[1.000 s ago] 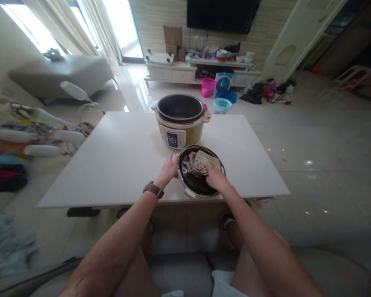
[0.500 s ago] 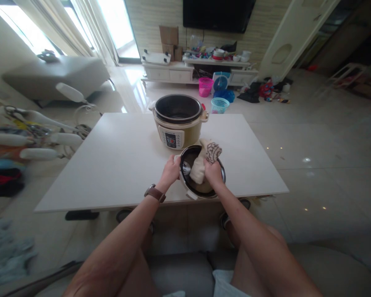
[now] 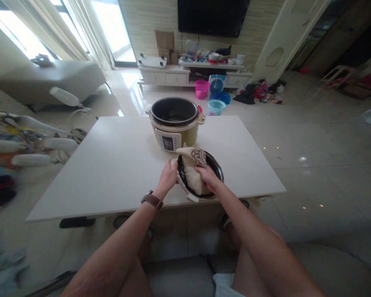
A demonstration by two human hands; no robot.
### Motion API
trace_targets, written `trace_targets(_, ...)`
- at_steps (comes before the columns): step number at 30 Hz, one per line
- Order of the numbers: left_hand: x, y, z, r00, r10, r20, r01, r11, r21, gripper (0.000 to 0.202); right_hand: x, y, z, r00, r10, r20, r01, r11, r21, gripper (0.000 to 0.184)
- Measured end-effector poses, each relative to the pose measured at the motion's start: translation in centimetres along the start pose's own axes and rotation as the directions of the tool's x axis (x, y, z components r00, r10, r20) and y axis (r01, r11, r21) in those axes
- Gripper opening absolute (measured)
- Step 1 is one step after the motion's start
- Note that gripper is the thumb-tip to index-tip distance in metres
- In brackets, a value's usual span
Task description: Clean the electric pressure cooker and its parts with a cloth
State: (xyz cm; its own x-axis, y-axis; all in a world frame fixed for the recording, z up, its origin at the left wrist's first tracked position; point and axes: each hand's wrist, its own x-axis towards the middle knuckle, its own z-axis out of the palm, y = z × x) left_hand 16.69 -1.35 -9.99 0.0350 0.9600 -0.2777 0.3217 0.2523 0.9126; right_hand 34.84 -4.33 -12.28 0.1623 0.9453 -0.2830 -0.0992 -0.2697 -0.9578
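Observation:
My left hand [image 3: 169,175] is closed on the left edge of a round pressure cooker lid [image 3: 217,163], which is tipped with its dark inner side toward me at the table's front edge. In my right hand [image 3: 209,179] is a cream cloth [image 3: 192,175] with a dark pattern at one end, pressed against the inside of the lid. The cloth covers the left part of that inner side. Just behind the lid stands the electric pressure cooker [image 3: 190,134], uncovered, with a dark inner pot [image 3: 174,111] and a front control panel [image 3: 168,141].
The white table [image 3: 117,165] spans the space in front of me. Beyond it on the floor are a blue basket [image 3: 216,107] and a pink basket [image 3: 202,89], near a low white cabinet [image 3: 160,77]. White-padded equipment [image 3: 34,160] stands to the left.
My right hand has moved the cloth leftward across the lid, covering the metal part that showed there before. My left hand keeps its hold on the rim.

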Motion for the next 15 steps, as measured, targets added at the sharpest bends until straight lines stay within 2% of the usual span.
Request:
trace_targets(2, 0.0, 0.0, 0.0, 1.0, -0.012, 0.001, 0.012, 1.0, -0.021, 0.023, 0.3, 0.0, -0.6, 0.997, 0.075, -0.011, -0.074, 0.995, 0.063, 0.033)
trace_targets(4, 0.0, 0.2, 0.0, 1.0, -0.021, 0.002, 0.021, 0.999, -0.027, 0.024, 0.3, -0.2, -0.9, 0.998, 0.066, -0.012, -0.066, 0.998, 0.006, 0.032)
trace_targets(7, -0.2, 0.3, 0.1, 1.0, -0.011, -0.006, 0.011, 1.0, -0.014, 0.025, -0.1, -0.5, -0.7, 0.998, -0.028, 0.062, 0.04, 0.979, -0.2, 0.029)
trace_targets(11, -0.1, 0.2, -0.3, 1.0, -0.016, -0.003, 0.016, 1.0, 0.004, 0.026, -0.3, -0.7, -0.6, 0.972, -0.167, 0.167, 0.224, 0.873, -0.434, 0.028)
trace_targets(13, 0.1, 0.1, -0.6, 1.0, -0.031, 0.004, 0.031, 0.999, -0.011, 0.027, 0.1, -0.5, -1.4, 0.973, -0.179, 0.149, 0.23, 0.833, -0.503, 0.029)
trace_targets(15, 0.3, 0.1, -0.8, 0.998, -0.06, 0.002, 0.06, 0.997, -0.039, 0.028, 0.8, -0.5, -2.6, 0.978, -0.196, 0.066, 0.201, 0.823, -0.532, 0.029)
